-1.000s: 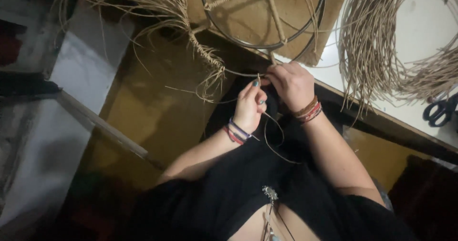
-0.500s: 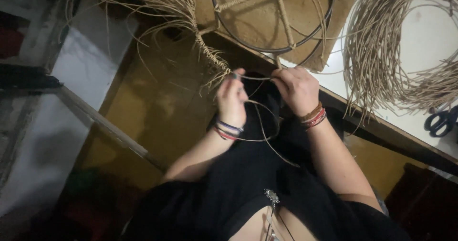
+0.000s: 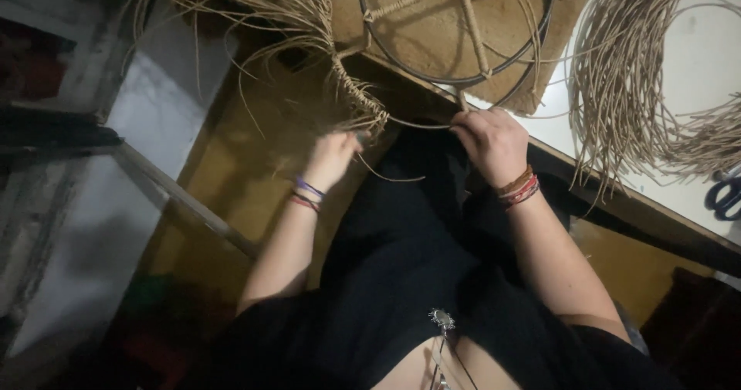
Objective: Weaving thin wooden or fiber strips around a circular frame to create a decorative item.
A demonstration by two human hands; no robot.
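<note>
Strands of tan fibre (image 3: pixel 255 4) fan out at the upper left and gather into a woven braid (image 3: pixel 356 96) that runs down toward the person's lap. The left hand (image 3: pixel 332 158) sits just below the braid's lower end, fingers closed on a thin strand (image 3: pixel 421 125) there. That strand stretches across to the right hand (image 3: pixel 490 143), whose fingers are curled shut, pinching its other end at the edge of the counter (image 3: pixel 679 197). Above the hands a round metal frame (image 3: pixel 455 27) with spokes lies on a brown mat (image 3: pixel 571 19). Farther right, a coiled bundle of cord (image 3: pixel 656 89) rests on the counter, with dark scissors (image 3: pixel 725 193) at the far edge.
</note>
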